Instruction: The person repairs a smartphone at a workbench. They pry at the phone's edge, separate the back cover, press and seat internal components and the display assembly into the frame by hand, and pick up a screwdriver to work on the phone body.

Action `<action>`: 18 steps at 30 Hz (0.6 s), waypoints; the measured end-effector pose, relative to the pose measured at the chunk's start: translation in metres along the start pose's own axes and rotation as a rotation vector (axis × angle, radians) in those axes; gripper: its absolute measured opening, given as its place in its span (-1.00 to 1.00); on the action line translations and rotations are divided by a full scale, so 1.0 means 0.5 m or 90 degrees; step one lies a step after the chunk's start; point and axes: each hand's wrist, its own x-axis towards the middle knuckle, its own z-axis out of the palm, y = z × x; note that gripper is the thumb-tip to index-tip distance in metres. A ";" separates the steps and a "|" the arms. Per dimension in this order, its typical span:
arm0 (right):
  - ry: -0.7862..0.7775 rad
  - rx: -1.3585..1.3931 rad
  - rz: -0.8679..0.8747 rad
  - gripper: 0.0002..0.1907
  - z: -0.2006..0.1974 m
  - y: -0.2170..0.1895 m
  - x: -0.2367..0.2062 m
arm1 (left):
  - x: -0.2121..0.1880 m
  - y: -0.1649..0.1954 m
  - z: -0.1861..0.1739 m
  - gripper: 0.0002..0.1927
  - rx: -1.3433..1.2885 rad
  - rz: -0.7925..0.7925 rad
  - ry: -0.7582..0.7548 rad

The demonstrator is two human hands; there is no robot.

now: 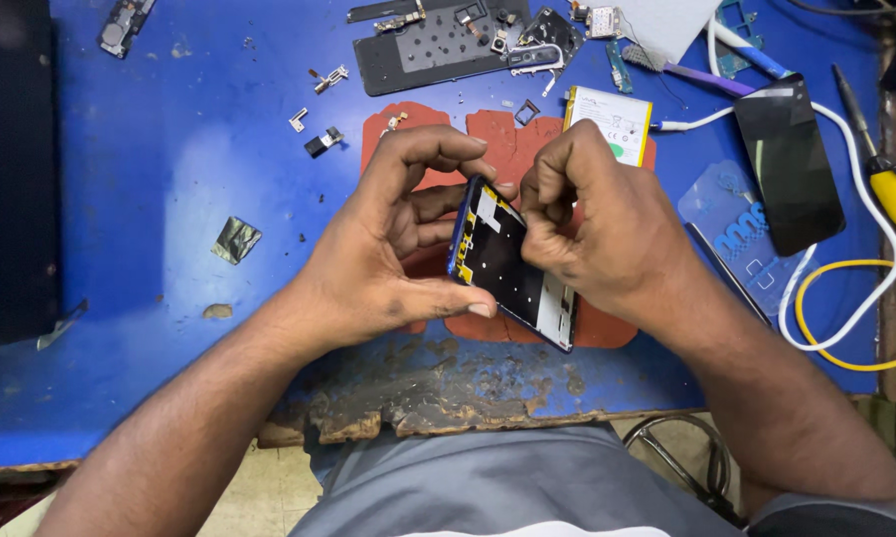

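blue-rimmed opened phone frame (507, 268): 1 | white rectangular battery (609, 123): 1 | loose black glass screen panel (789, 162): 1 | yellow-handled screwdriver (895, 194): 1 | black perforated rectangular plate (433, 55): 1 | crumpled silver foil scrap (235, 240): 1 | hands: 2

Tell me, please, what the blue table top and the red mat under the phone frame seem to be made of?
Table top: probably painted wood; the blue coat has chipped at the front edge, baring rough brown material. Red mat: likely rubber or silicone; matte, thin, with torn, uneven edges. Phone frame, held by both hands: glossy blue rim, metal or plastic, unclear.

Both hands (488, 234) on opened phone (512, 264)
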 end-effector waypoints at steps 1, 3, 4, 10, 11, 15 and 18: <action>-0.004 -0.001 -0.007 -0.62 0.001 0.000 0.002 | -0.002 0.001 -0.001 0.03 0.000 -0.001 0.001; -0.010 -0.003 -0.019 -0.62 0.001 0.000 0.005 | -0.002 0.001 -0.003 0.01 -0.001 0.005 -0.005; -0.017 0.004 -0.018 -0.62 0.001 -0.001 0.006 | -0.002 0.000 -0.004 0.00 -0.001 0.009 -0.009; -0.047 0.003 -0.030 -0.63 -0.005 -0.008 0.008 | -0.004 -0.002 -0.005 0.00 -0.002 0.024 -0.019; -0.048 -0.008 -0.029 -0.64 -0.006 -0.009 0.009 | -0.005 -0.002 -0.006 0.00 -0.003 0.024 -0.020; -0.056 -0.045 -0.024 -0.64 -0.010 -0.015 0.012 | -0.005 0.002 -0.005 0.00 0.005 0.027 -0.021; -0.055 -0.055 -0.026 -0.65 -0.011 -0.018 0.012 | -0.005 0.003 -0.003 -0.01 0.013 0.040 -0.023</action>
